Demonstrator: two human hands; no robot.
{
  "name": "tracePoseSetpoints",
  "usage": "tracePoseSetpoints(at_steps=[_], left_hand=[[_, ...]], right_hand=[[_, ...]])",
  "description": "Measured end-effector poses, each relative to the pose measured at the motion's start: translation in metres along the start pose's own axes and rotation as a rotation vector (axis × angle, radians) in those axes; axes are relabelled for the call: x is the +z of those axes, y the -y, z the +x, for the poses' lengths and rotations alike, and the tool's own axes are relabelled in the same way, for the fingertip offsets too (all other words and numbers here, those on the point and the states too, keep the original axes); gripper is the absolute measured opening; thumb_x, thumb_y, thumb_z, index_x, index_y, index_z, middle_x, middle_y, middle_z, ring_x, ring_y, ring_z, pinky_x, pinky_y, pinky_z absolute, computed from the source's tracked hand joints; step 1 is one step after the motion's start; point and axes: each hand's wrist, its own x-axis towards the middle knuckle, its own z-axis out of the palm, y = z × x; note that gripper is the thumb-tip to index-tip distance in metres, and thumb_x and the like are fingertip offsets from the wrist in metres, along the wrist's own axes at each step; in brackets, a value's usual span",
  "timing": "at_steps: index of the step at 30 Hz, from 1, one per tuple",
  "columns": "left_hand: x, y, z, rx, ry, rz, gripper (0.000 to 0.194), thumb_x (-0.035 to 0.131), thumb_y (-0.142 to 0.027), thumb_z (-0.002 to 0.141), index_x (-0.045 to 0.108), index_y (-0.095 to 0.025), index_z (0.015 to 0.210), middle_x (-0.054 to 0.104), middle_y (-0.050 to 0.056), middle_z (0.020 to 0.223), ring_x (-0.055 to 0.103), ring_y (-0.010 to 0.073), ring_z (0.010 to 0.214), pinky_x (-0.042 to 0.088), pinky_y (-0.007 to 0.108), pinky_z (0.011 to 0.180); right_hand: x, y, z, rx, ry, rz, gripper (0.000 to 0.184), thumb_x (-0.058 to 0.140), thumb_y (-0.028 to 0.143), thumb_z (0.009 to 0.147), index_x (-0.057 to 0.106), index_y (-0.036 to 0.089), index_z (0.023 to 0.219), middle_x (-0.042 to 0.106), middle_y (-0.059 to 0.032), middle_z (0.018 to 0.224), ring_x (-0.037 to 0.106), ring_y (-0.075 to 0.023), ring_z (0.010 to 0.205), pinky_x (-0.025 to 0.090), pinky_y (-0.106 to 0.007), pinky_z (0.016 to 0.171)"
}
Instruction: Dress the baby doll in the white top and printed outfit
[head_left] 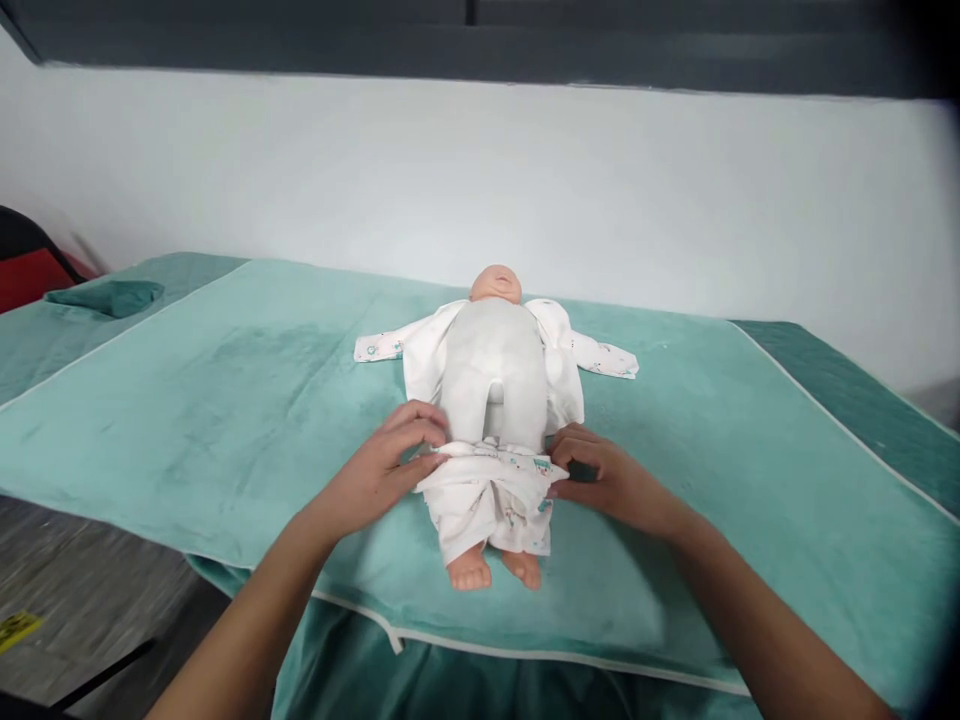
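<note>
A baby doll [495, 350] with a pale cloth body lies on its back, head toward the wall and feet toward me. White patterned baby pants [487, 490] are bunched around its lower legs, and both bare feet stick out of the leg openings. My left hand [394, 455] pinches the waistband at its left side. At the right side of the waistband, my right hand [596, 470] has its fingers curled onto the cloth. A white patterned baby shirt [427, 365] lies spread open beneath the doll's torso, its sleeves stretched out to both sides.
A light green sheet [285, 400] with white edging covers the table. A folded dark green cloth [109, 297] lies at the far left, near a red and black chair [34, 270]. Behind the table stands a white wall [337, 170].
</note>
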Motion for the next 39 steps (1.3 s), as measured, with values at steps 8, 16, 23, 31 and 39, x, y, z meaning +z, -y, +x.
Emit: tracePoseSetpoints(at_steps=[8,16,23,31,39], left_hand=[[0.012,0.003,0.046,-0.126,-0.387,-0.216,0.016,0.058,-0.039,0.091,0.056,-0.024,0.088,0.060,0.004,0.134,0.057,0.0225,0.119,0.045,0.035,0.092],[0.015,0.013,0.074,-0.265,-0.397,-0.262,0.019,0.058,-0.039,0.089,0.055,-0.021,0.082,0.062,0.005,0.130,0.053,0.0247,0.125,0.040,0.033,0.092],[0.013,0.018,0.086,-0.260,-0.504,-0.110,0.022,0.057,-0.041,0.087,0.051,-0.022,0.079,0.053,-0.004,0.071,0.049,0.0144,0.071,0.035,0.026,0.067],[0.010,0.046,0.123,-0.238,-0.606,-0.050,0.020,0.055,-0.042,0.087,0.050,-0.023,0.084,0.045,-0.007,0.058,0.040,0.0130,0.058,0.029,0.026,0.060],[0.022,0.078,0.110,-0.296,-0.515,-0.455,0.025,0.062,-0.044,0.081,0.061,-0.018,0.081,0.056,-0.003,0.073,0.046,0.0115,0.067,0.035,0.023,0.061]], right_hand=[[0.004,-0.014,0.030,0.082,-0.531,0.328,0.026,0.064,0.038,0.091,0.050,0.022,0.076,0.048,0.0036,0.072,0.042,-0.0120,0.068,0.034,-0.026,0.062],[0.017,-0.024,0.056,0.027,-0.693,-0.118,0.025,0.055,0.038,0.095,0.047,0.023,0.076,0.048,0.0014,0.073,0.045,-0.0154,0.070,0.038,-0.029,0.066],[0.012,-0.024,0.068,-0.078,-0.691,-0.280,0.016,0.044,0.033,0.099,0.051,0.024,0.087,0.060,-0.0061,0.097,0.055,-0.0200,0.091,0.041,-0.034,0.080],[0.000,-0.039,0.111,0.167,-0.820,0.095,0.032,0.055,0.046,0.091,0.040,0.024,0.074,0.033,0.0061,0.062,0.033,-0.0127,0.059,0.030,-0.027,0.058],[-0.012,-0.057,0.093,0.267,-0.498,0.399,0.033,0.059,0.056,0.086,0.055,0.023,0.082,0.050,0.0048,0.063,0.041,-0.0116,0.056,0.033,-0.025,0.054]])
